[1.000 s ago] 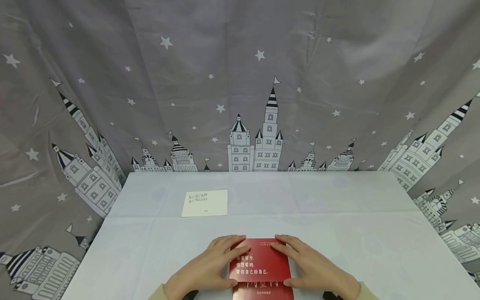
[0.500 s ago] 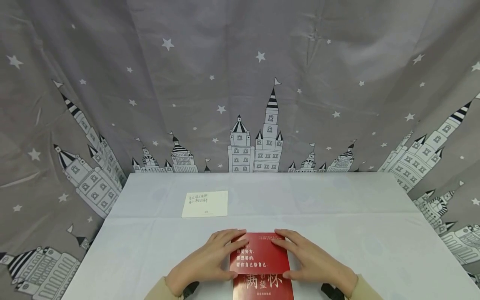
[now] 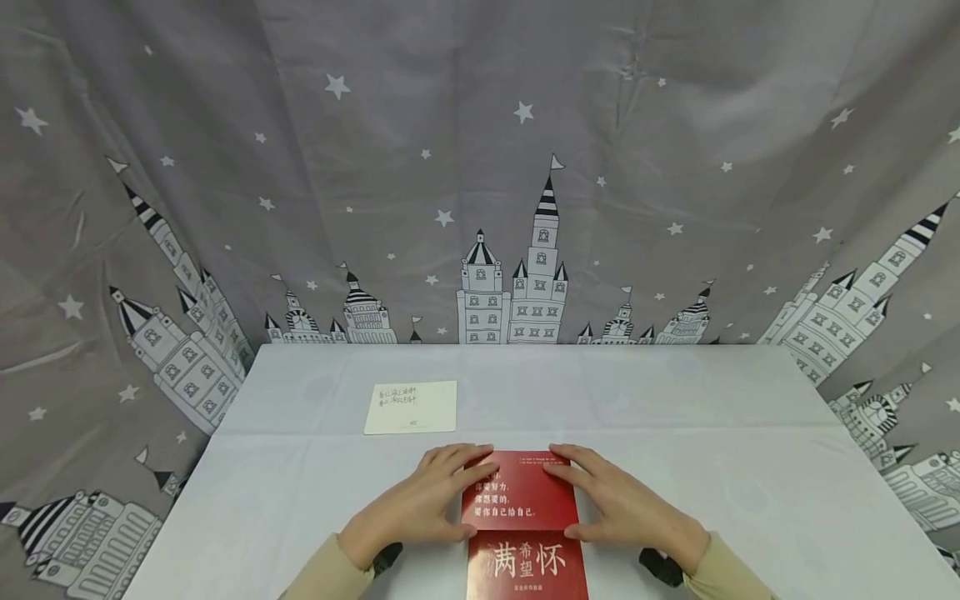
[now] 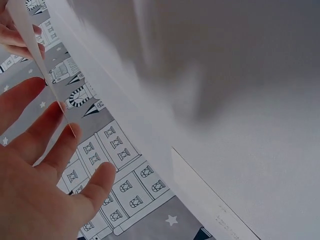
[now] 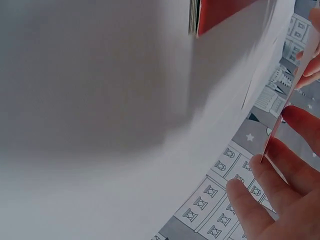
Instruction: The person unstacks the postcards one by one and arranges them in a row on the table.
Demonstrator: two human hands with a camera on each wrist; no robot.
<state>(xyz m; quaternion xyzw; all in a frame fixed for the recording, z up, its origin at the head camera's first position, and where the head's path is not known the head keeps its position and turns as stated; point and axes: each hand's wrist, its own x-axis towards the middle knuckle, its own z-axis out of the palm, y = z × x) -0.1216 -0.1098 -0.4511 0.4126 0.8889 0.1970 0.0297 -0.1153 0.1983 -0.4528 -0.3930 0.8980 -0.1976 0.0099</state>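
A red postcard [image 3: 517, 500] with white printed lettering is held up between both hands in the head view. My left hand [image 3: 416, 506] grips its left side, thumb at the near edge and fingers at the far edge. The right hand [image 3: 630, 510] holds the opposite side the same way. Nearer the body lies a stack of red cards [image 3: 527, 575] with larger pale characters on top, partly overlapped by the postcard. From the right wrist the stack [image 5: 222, 14] shows layered edges, and the postcard [image 5: 281, 120] appears edge-on, raised off the table.
A cream card [image 3: 411, 408] with handwritten lines lies flat on the white-covered table [image 3: 675, 392], left of centre and farther away. Behind the table hangs a grey curtain [image 3: 375, 108] printed with castles and stars.
Both hands have moved the red postcard forward, away from the body. More of the stack's top and its large characters now show. The cream card stays put.
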